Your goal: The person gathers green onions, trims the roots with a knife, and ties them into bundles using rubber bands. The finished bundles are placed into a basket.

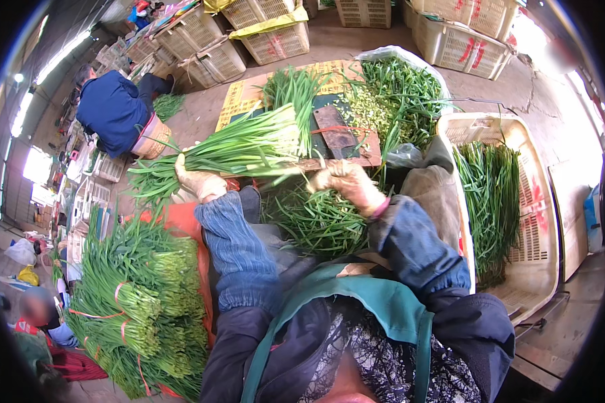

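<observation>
My left hand (199, 180) grips a large bunch of long green leafy stalks (247, 138), like garlic chives, by the leafy part, with the pale cut ends pointing right over a board. My right hand (345, 182), fingers curled, is near loose stalks at the lower right of the bunch; blur hides exactly what it pinches. Just beyond it a cleaver (335, 130) lies on a dark green mat, with a red band across it. Another bunch of greens (291, 93) lies on the board behind. Loose leaves (317, 216) lie in a heap below my hands.
Bundles tied with pink bands (131, 302) are piled at the left. A white plastic crate (539, 252) of greens stands at the right. Trimmings (398, 90) fill a clear bag beyond the board. Stacked crates (277, 43) stand behind; a seated person (113, 111) is at the upper left.
</observation>
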`<state>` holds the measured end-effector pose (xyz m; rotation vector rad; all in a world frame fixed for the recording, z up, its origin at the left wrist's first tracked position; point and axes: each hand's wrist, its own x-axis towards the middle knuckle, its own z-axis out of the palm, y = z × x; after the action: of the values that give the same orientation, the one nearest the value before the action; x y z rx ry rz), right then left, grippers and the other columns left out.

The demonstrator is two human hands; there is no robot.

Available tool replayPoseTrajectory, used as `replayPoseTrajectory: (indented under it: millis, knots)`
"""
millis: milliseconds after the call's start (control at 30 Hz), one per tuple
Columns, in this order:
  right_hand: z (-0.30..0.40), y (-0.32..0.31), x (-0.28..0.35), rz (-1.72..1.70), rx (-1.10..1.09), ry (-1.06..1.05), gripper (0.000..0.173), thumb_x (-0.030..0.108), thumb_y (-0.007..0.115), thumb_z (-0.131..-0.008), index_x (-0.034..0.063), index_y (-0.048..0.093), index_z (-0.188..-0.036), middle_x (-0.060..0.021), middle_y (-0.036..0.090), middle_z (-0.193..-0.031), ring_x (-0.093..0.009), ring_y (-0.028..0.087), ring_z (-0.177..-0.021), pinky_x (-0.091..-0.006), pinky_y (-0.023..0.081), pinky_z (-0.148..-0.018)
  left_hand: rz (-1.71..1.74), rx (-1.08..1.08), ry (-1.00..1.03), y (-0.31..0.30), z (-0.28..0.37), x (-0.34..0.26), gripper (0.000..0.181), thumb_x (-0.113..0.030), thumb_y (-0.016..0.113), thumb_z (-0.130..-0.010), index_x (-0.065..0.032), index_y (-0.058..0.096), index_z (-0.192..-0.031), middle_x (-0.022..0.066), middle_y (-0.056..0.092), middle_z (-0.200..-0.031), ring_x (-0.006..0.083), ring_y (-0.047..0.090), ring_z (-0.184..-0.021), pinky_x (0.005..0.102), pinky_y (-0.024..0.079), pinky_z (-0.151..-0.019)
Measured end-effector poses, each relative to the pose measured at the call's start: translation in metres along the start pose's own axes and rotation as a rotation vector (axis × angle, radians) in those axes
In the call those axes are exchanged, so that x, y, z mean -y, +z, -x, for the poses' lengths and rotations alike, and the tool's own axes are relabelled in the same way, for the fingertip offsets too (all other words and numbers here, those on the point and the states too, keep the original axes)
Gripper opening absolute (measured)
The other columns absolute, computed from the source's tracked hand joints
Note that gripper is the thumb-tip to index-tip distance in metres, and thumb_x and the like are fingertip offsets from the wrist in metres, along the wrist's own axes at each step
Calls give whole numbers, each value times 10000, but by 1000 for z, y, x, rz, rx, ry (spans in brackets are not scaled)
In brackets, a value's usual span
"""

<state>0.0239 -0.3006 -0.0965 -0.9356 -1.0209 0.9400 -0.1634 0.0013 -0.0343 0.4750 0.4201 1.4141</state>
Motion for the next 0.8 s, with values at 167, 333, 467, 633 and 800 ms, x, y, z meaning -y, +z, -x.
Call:
replayPoseTrajectory:
  millis: [167, 333, 467, 633, 800]
  knots:
    - [23, -35, -14, 108, -57, 83, 312, 206, 605, -952, -17, 637, -1168, -65, 658, -985, -141, 614, -834, -266, 508, -797, 96, 70, -127, 2, 6, -7, 168, -215, 582, -836, -57, 638, -844, 69, 663, -874, 280, 639, -914, 449, 530, -874]
    - [-8, 40, 40, -151, -144, 250, 355, 270, 664, -925, 59, 638, -1210, -37, 689, -1015, -89, 632, -765, -233, 503, -659, 166, 208, -177, 21, 32, 9, 178, -237, 572, -829, -74, 644, -815, 72, 677, -847, 285, 639, -937, 467, 531, -863]
    - [-19, 32, 4, -192, -162, 208, 255, 230, 651, -932, 22, 692, -1073, -42, 714, -855, -104, 640, -646, -227, 499, -571, 117, 139, -180, 34, 42, 23, 168, -234, 590, -820, -76, 649, -831, 63, 677, -852, 289, 636, -937, 460, 525, -880]
    - [5, 14, 15, -38, -178, 346, 192, 184, 622, -950, 3, 682, -970, -84, 734, -902, -104, 648, -624, -208, 514, -560, 24, 61, -124, 20, 27, 21, 219, -266, 575, -851, -62, 632, -907, 92, 665, -915, 299, 632, -925, 458, 515, -888]
    - [23, -12, 1, -307, -364, 161, 165, 124, 569, -976, 0, 671, -938, -75, 716, -915, -99, 649, -667, -214, 517, -595, -99, 89, -132, -7, 1, 16, 275, -300, 511, -886, -39, 598, -905, 132, 654, -915, 315, 632, -884, 482, 517, -843]
